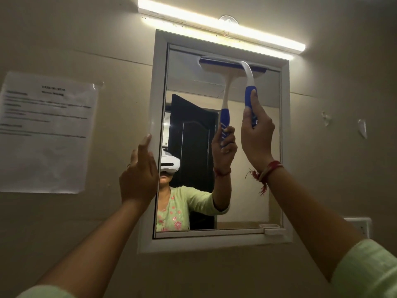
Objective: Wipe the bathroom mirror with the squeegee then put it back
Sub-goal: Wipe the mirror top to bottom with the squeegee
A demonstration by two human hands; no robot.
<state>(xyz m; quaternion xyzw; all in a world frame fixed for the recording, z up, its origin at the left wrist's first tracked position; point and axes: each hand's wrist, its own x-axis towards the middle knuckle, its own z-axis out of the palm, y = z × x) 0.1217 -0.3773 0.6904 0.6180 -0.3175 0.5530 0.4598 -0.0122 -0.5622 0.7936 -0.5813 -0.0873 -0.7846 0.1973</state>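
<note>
— While the right hand has its fingers wrapped shut round the blue grip of the white-and-blue plastic squeegee, note: blade lies flat against the top of the white-framed rectangular bathroom mirror, just under the upper frame edge; thumb runs up along the handle.

— And the left hand?

— Resting on the mirror's left frame edge; fingers loosely extended, index tip up against the frame, nothing held; seems to be steadying it; the frame stands proud of the wall, so my guess is a cabinet door.

— Risks from here?

— First, if that is a hinged door, downward pressure could swing it, lifting the blade off the glass and leaving streaks; the bracing hand matters. Second, arm is raised high; at that reach the blade may tilt, one end losing contact; a missed strip likely down one side. Third, the long lit white tube light sits right above the frame; an upward overshoot could knock it. Fourth, grip is low on the handle; a wet handle could twist.

— Anything on return?

— Cannot tell where the squeegee belongs; a small white clear suction hook above the light is a candidate only.
</note>
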